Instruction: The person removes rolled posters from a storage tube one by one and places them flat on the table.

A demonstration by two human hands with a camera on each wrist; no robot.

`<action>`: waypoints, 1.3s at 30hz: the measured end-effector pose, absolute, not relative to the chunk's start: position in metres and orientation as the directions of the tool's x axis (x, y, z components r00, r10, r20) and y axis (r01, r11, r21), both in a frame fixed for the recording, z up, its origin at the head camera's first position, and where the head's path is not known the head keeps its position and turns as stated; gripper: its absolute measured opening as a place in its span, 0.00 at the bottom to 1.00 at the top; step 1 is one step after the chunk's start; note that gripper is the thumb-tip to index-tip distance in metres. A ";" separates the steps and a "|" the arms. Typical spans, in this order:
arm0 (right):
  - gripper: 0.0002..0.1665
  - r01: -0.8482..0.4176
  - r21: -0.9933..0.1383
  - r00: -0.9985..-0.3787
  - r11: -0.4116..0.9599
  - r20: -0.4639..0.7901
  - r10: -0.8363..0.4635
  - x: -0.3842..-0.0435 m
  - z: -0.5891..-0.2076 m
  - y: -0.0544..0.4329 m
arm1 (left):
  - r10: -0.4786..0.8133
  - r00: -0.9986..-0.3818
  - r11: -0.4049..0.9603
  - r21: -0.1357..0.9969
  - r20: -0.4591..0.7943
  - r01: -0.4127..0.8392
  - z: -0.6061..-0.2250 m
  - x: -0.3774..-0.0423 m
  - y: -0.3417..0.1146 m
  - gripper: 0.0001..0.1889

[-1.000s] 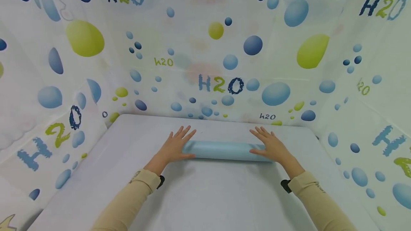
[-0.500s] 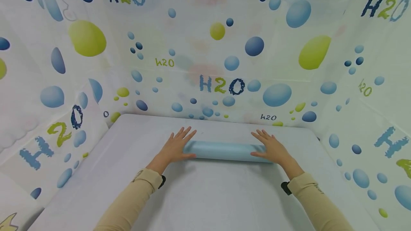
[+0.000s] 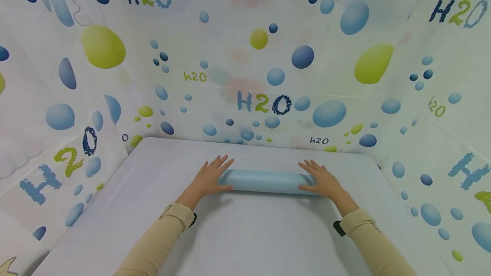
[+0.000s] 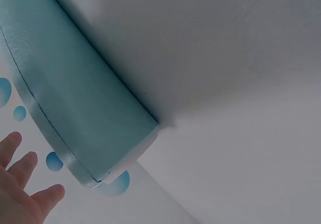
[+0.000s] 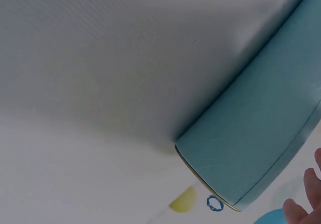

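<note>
A light blue rolled-up mat [image 3: 264, 181] lies crosswise on the white table, its smooth surface edged with a stitched seam. At its left end, my left hand [image 3: 209, 179] is held with fingers spread, the thumb overlapping the roll's front side in the head view. My right hand [image 3: 324, 183] mirrors this at the right end, fingers spread and thumb pointing inward. In the left wrist view, the fingers [image 4: 25, 170] show beside the roll [image 4: 75, 88] with a gap between. The right wrist view likewise shows fingertips [image 5: 312, 186] beyond the seamed edge of the roll [image 5: 261, 123].
The white table [image 3: 245, 237] reaches back to a white curtain [image 3: 230, 37] printed with blue and green drops and H2O lettering, which also hangs along both sides. A dark band [image 3: 339, 228] circles the right wrist, and another [image 3: 193, 219] the left.
The right hand has come slightly nearer to me, its thumb lower against the roll. The left hand and the roll are almost where they were; the head view has shifted a little.
</note>
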State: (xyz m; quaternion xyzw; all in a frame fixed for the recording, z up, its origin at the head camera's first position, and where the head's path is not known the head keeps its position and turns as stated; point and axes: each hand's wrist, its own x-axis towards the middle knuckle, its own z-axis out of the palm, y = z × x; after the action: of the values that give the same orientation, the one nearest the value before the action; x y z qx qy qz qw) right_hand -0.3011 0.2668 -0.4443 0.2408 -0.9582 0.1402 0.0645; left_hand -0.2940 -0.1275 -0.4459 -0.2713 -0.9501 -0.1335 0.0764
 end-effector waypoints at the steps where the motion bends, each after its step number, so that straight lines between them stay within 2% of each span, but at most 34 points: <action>1: 0.48 -0.479 -0.244 -0.877 0.843 0.188 -0.443 -0.301 -0.445 0.266 | 0.496 -0.841 0.816 0.215 0.216 0.536 -0.447 -0.294 -0.127 0.45; 19: 0.47 -0.459 -0.264 -0.888 0.848 0.147 -0.435 -0.302 -0.455 0.266 | 0.485 -0.860 0.836 0.202 0.159 0.509 -0.451 -0.294 -0.121 0.44; 39: 0.45 -0.456 -0.209 -0.889 0.865 0.161 -0.429 -0.306 -0.470 0.264 | 0.460 -0.879 0.867 0.146 0.129 0.476 -0.463 -0.298 -0.123 0.43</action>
State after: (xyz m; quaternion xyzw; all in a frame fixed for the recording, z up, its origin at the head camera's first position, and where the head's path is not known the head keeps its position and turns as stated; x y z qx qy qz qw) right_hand -0.3062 0.2642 -0.4704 0.2293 -0.9642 0.1214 0.0547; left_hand -0.2980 -0.1229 -0.4626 -0.2423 -0.9652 -0.0870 0.0451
